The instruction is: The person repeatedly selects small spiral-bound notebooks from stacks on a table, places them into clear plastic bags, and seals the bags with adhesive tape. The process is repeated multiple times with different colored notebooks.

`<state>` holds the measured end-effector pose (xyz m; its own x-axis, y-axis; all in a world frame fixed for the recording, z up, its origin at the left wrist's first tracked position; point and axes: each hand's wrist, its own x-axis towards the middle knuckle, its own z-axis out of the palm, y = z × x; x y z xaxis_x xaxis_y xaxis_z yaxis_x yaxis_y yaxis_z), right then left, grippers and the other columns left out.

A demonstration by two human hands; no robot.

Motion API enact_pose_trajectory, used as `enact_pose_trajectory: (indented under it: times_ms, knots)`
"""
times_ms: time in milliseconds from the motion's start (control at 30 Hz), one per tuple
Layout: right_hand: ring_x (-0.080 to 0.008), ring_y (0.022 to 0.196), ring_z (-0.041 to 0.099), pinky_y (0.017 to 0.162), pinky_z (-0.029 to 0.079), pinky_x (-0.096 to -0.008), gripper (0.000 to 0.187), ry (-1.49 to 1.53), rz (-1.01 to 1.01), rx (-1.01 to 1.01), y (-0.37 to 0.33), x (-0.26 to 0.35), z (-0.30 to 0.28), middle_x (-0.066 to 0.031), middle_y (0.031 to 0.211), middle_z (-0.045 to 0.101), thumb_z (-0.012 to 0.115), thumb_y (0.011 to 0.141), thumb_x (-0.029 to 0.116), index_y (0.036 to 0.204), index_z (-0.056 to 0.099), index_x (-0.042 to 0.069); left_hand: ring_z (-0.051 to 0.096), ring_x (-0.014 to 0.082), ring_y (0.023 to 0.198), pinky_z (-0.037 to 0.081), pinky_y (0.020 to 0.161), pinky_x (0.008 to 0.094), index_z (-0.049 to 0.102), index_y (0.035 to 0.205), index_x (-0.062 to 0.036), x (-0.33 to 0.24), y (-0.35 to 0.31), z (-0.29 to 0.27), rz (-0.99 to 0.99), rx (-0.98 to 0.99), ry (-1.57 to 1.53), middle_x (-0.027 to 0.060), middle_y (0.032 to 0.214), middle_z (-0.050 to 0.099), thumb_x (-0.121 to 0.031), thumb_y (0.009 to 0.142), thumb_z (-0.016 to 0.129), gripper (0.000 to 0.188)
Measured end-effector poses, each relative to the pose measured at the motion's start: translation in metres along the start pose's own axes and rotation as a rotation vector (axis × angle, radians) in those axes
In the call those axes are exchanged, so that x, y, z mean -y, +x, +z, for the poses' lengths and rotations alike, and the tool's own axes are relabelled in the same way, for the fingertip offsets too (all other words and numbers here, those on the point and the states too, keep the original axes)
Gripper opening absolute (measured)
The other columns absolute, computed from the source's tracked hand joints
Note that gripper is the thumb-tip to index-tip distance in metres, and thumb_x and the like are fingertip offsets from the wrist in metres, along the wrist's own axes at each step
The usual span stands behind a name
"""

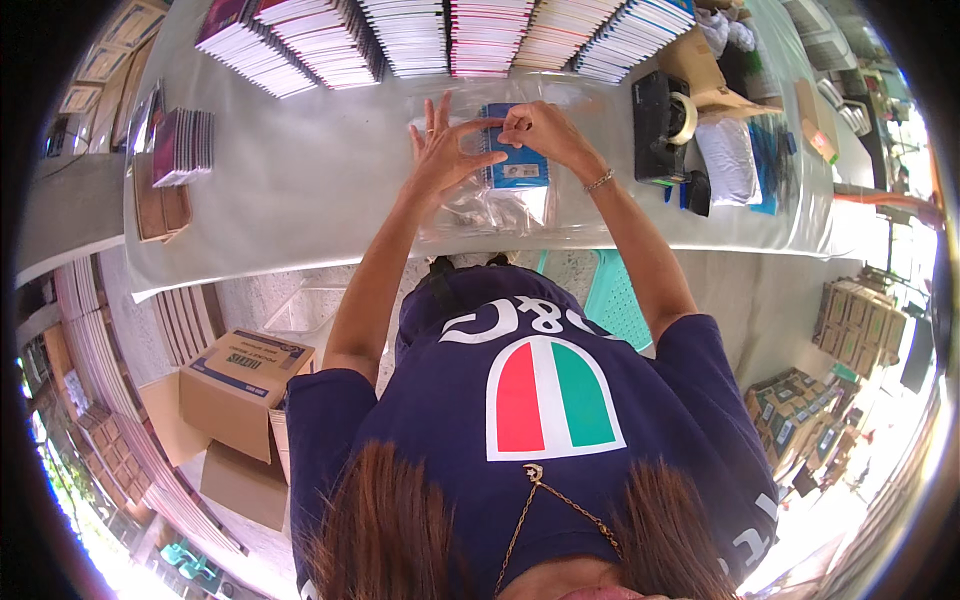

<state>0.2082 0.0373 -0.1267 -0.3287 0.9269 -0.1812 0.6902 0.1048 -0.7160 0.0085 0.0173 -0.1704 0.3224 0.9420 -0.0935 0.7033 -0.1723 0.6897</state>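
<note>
A blue spiral notebook (516,172) with a small pale label lies on the table in front of me, clear plastic film (450,212) spread around and beneath it. My left hand (440,152) is at the notebook's left side, fingers spread, its index finger reaching over the cover and its thumb near the edge. Over the upper part of the cover, my right hand (540,132) has its fingers curled in a pinch by the left index fingertip. Anything between those pinched fingers is too small to make out.
Rows of spiral notebooks (490,40) line the table's far side. A smaller notebook stack (183,147) stands at left. To the right are a black tape dispenser (655,125), a tape roll (682,118) and a white package (728,160). An open cardboard box (245,365) sits below the table's edge.
</note>
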Motion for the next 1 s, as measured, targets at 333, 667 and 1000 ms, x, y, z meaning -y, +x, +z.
enact_pose_trajectory:
  times_ms: [333,667,1000]
  knots:
    - [-0.0221,0.062,0.067,0.062,0.051,-0.0366,0.038,-0.210,0.189,0.193,0.021,-0.008,-0.011,-0.0080,0.059,0.066,0.081,0.070,0.038,0.065,0.065,0.003,0.002,0.0361,0.148,0.000,0.110,0.0682,0.021,0.153,-0.0207,-0.014,-0.043,0.057,-0.033,-0.153,-0.001,0.0130,0.160,0.010,-0.045,0.102,0.030,0.057]
    - [-0.0261,0.084,0.055,0.075,0.046,-0.0373,0.051,0.245,0.115,-0.636,-0.013,-0.081,0.054,-0.0134,0.098,0.056,0.064,0.090,0.045,0.114,0.050,0.002,0.042,0.0337,0.122,0.031,0.102,0.0533,0.046,0.133,-0.0038,0.019,0.009,0.074,0.195,-0.324,0.072,0.0151,0.133,0.046,-0.051,0.099,0.039,0.058]
    - [-0.0202,0.120,0.047,0.103,0.038,-0.0327,0.063,1.027,-0.098,-0.356,-0.089,0.026,0.009,-0.0094,0.127,0.050,0.067,0.089,0.012,0.141,0.033,0.005,0.045,0.0212,0.122,0.036,0.106,0.0357,0.030,0.143,-0.0070,-0.059,-0.042,0.000,0.071,-0.094,-1.265,0.0103,0.131,0.047,-0.002,0.080,0.074,0.077]
